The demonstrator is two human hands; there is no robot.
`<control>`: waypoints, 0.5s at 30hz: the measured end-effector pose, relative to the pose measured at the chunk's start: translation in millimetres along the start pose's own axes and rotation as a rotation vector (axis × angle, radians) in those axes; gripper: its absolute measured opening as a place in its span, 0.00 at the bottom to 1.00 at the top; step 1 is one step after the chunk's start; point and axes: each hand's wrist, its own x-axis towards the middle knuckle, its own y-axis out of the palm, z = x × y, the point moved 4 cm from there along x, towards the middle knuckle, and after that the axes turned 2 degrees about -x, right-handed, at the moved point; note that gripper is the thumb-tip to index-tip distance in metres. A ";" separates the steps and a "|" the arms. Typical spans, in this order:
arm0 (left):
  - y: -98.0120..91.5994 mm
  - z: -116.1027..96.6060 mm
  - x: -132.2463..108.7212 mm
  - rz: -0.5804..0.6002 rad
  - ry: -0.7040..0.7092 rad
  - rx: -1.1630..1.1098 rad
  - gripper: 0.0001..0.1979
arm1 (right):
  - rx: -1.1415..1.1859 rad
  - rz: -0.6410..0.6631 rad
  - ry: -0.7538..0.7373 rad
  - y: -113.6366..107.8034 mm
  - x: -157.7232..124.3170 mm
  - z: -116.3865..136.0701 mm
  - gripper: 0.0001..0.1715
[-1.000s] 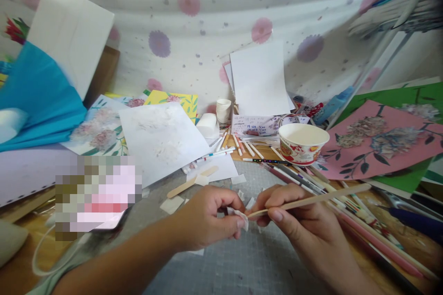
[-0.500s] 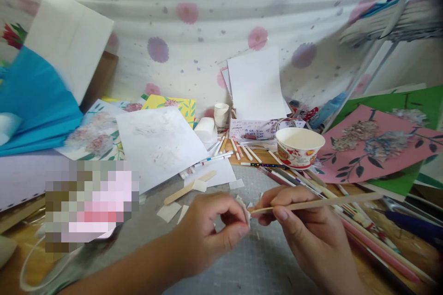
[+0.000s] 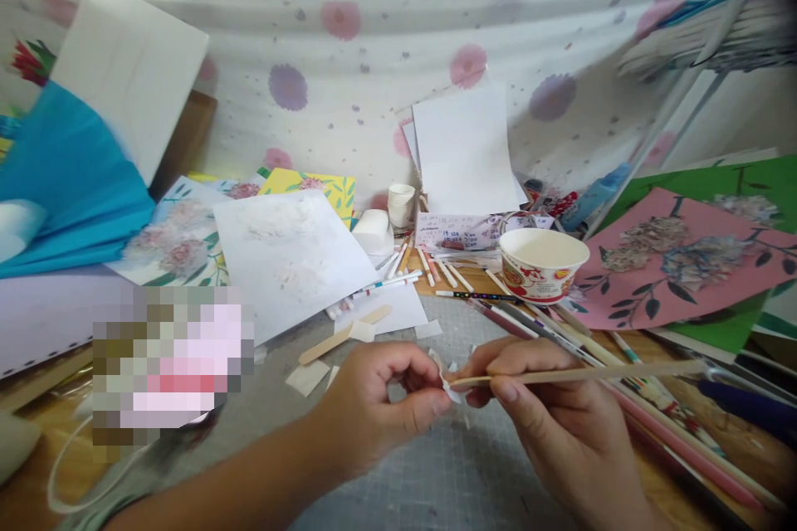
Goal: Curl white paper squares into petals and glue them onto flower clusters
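Observation:
Between its thumb and fingers my left hand pinches a small crumpled piece of whitish paper. My right hand grips a thin flat wooden stick like a pen, its left tip against that paper. The stick's other end reaches out to the right. Both hands are close together over a grey cutting mat. Behind my left hand another wooden craft stick lies on the mat, with small paper squares around it.
A paper bowl stands behind my right hand. Pens and brushes spread along the right side. A white sheet with raised marks lies back left; a pink flower picture leans at right. Stacked paper cups stand at the back.
Both hands hold nearly the same pose. The paper piece has turned slightly at the stick's tip, and the stick's far end is a little lower. The whole view has shifted slightly.

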 end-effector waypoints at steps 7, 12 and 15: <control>2.0 7.5 3.2 -0.055 -0.153 -0.104 0.06 | -0.223 0.010 -0.119 3.5 -0.5 4.2 0.12; 1.4 7.2 3.8 -0.063 -0.152 -0.112 0.05 | -0.020 -0.059 0.020 1.7 0.7 -7.5 0.06; -0.1 8.6 5.2 -0.070 -0.164 -0.147 0.05 | 0.186 -0.140 0.132 -3.7 4.4 -17.5 0.02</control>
